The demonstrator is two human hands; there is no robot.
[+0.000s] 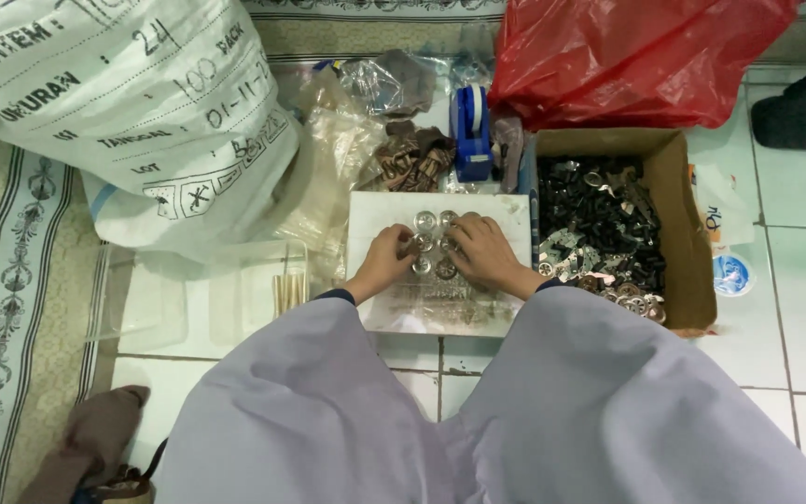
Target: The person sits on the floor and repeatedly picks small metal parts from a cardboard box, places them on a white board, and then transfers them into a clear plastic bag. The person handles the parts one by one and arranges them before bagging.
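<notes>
Both of my hands rest on a white board (380, 210) lying on the tiled floor in front of me. Between them sits a cluster of small round silvery metal pieces (427, 222) laid in rows. My left hand (384, 261) has its fingertips on the pieces at the cluster's left side. My right hand (482, 250) covers the right side, fingers curled over the pieces. Whether either hand pinches one piece is hidden by the fingers. Wide grey sleeves (515, 401) fill the bottom of the view.
A cardboard box (678, 215) of black and silvery small parts stands to the right. A blue tape dispenser (471, 131), clear plastic bags (347, 159) and a red bag (636, 56) lie behind. A large white sack (132, 103) sits left, a clear tray (235, 289) beside the board.
</notes>
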